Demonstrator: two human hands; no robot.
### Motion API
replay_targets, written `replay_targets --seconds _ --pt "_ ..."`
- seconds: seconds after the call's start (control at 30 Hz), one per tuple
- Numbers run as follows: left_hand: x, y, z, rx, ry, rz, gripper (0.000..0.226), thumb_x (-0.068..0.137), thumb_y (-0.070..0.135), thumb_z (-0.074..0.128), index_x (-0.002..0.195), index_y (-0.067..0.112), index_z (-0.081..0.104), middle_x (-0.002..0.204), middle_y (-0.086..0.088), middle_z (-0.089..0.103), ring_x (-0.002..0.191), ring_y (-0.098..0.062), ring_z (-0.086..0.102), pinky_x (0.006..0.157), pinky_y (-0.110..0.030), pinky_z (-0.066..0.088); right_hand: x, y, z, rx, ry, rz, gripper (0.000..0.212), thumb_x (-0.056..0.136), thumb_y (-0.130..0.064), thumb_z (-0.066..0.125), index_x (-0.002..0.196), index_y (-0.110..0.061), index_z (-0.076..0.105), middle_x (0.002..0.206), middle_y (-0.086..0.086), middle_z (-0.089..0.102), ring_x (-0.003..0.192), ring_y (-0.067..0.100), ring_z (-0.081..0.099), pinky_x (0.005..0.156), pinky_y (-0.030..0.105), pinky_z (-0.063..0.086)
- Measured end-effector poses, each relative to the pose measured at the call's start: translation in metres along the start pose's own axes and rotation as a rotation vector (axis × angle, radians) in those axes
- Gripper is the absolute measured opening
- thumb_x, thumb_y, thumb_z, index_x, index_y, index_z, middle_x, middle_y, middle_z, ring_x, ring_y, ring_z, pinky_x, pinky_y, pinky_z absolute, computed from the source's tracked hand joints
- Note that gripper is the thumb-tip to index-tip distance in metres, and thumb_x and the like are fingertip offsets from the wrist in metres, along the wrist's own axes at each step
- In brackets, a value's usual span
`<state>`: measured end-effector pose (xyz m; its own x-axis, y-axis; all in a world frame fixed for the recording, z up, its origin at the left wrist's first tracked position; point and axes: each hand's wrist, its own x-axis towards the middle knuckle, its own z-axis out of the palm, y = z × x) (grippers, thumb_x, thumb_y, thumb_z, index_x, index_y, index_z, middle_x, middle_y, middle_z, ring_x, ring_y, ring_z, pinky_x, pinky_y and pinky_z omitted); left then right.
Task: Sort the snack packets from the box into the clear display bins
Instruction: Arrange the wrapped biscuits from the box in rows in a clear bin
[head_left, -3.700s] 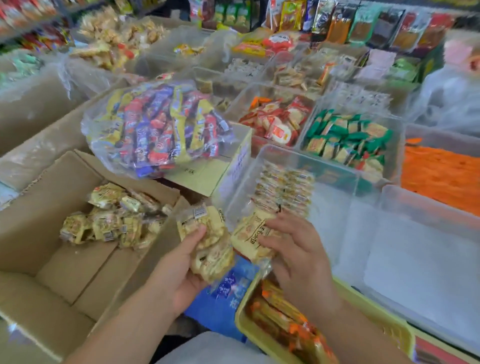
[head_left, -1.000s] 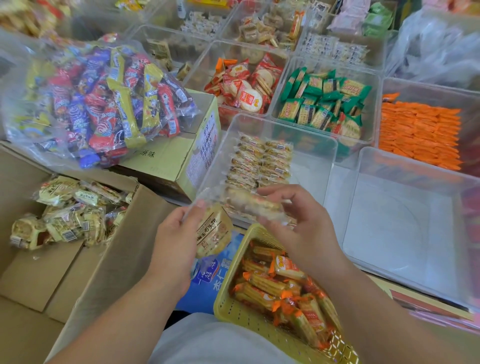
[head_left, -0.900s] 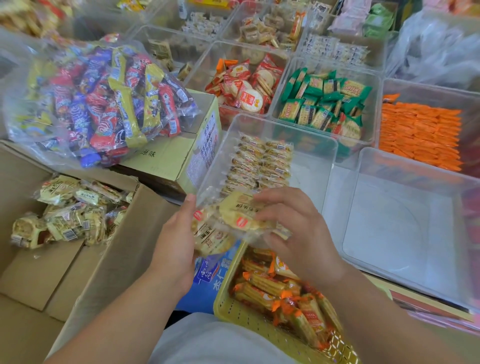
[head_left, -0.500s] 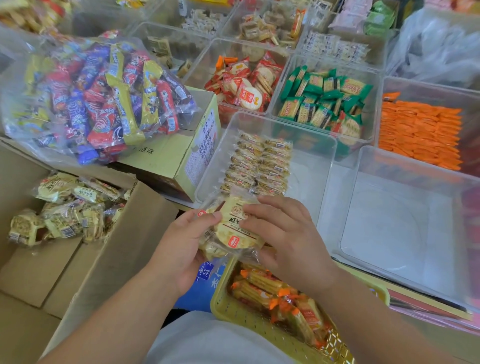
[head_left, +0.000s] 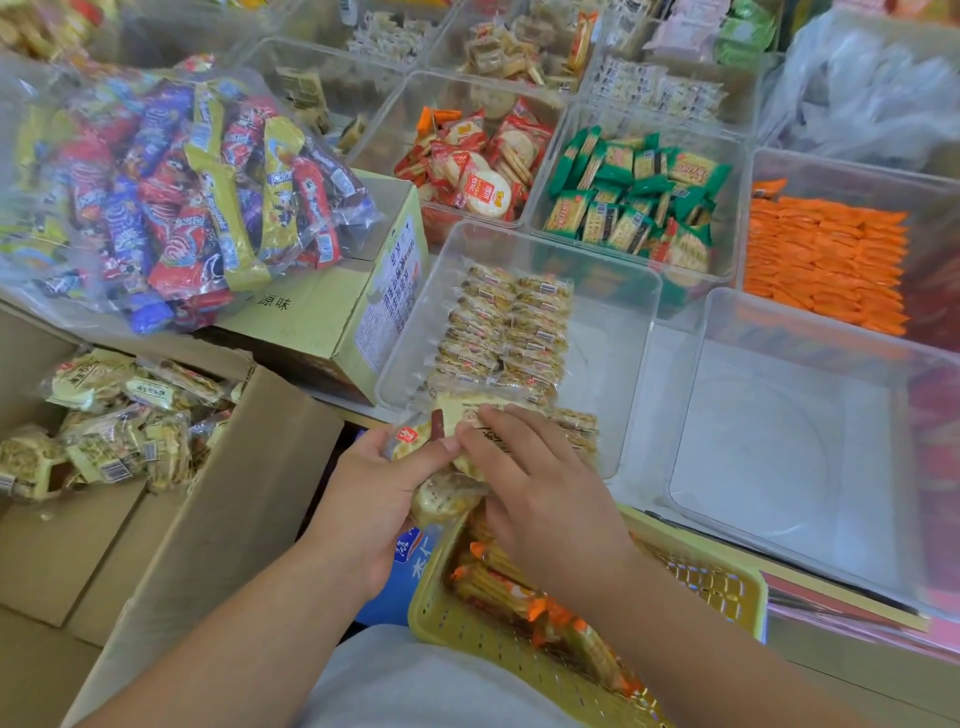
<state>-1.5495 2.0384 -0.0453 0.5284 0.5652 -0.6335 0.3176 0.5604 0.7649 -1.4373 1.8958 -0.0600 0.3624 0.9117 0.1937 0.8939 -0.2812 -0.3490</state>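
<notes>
A clear square plastic bin (head_left: 631, 353) is seen at centre, and two neat rows of pale yellow wrapped snack packets (head_left: 506, 327) are stacked along its left half. Just to its right a second clear plastic bin (head_left: 685, 431) is set, its white bottom showing through. Behind these, further clear bins are filled with red-and-white round cracker packets (head_left: 478, 166), green square biscuit packets (head_left: 634, 202) and flat orange packets (head_left: 826, 265) laid in rows. At left, an open brown cardboard box (head_left: 223, 509) is loaded with a loose heap of yellow packets (head_left: 114, 431). A yellow perforated plastic basket (head_left: 467, 629), in which orange-tipped snack sticks (head_left: 498, 577) are kept, is placed nearest the person.

A handful of yellow packets (head_left: 447, 493) is grasped by the left hand (head_left: 374, 499): the thumb is pressed on top and the fingers are wrapped underneath, so its grip is closed round the handful. The right hand (head_left: 540, 493) is laid over the top packet with fingers nearly straight; its thumb is hidden, and its grip is seen as released. The handful is held just over the near edge of the centre bin, above the basket's far rim.

A large clear plastic bag of multicoloured snack bars (head_left: 176, 197) is rested on a closed yellow-green carton (head_left: 322, 317) beside the box. The tabletop (head_left: 852, 603) is covered almost edge to edge by the bins, and crinkled clear plastic bags (head_left: 872, 88) are piled at the back right.
</notes>
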Motion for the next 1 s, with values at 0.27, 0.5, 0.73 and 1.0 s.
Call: replay_targets --seconds 0.27,0.5,0.73,1.0 --pt "0.008 0.002 0.001 0.023 0.039 -0.002 0.084 0.071 0.057 0.082 0.142 0.020 0.055 0.123 -0.005 0.074 0.113 -0.030 0.071 0.104 -0.061 0.050 0.018 0.038 -0.008 -0.024 0.078 0.100 0.058 0.076 0.009 0.066 0.128 -0.016 0.066 0.124 0.006 0.067 0.114 0.033 0.061 0.087 0.050 0.057" --pt "0.016 -0.003 -0.011 0.001 0.032 0.010 0.031 0.095 0.035 0.071 0.120 0.018 0.066 0.109 -0.007 0.078 0.097 -0.030 0.077 0.074 -0.044 0.059 0.053 0.124 -0.036 -0.333 -0.307 0.234 0.044 0.089 0.000 0.053 0.123 -0.026 0.062 0.102 0.001 0.066 0.095 0.028 0.057 0.074 0.037 0.049" --pt "0.017 -0.002 -0.018 -0.021 0.028 0.023 0.027 0.095 0.033 0.070 0.119 0.021 0.068 0.107 -0.005 0.079 0.097 -0.026 0.078 0.077 -0.044 0.061 0.085 0.138 -0.015 -0.661 -0.581 0.053 0.032 0.090 -0.013 0.056 0.115 -0.032 0.062 0.099 -0.007 0.069 0.108 0.024 0.050 0.087 0.041 0.034" --pt "0.017 -0.004 -0.028 -0.029 0.044 0.031 0.012 0.094 0.033 0.071 0.104 0.027 0.074 0.104 -0.008 0.079 0.094 -0.029 0.078 0.076 -0.046 0.059 0.091 0.145 0.030 -0.490 -0.802 0.268 0.034 0.091 -0.002 0.052 0.118 -0.019 0.062 0.084 -0.001 0.059 0.077 0.020 0.057 0.060 0.033 0.042"
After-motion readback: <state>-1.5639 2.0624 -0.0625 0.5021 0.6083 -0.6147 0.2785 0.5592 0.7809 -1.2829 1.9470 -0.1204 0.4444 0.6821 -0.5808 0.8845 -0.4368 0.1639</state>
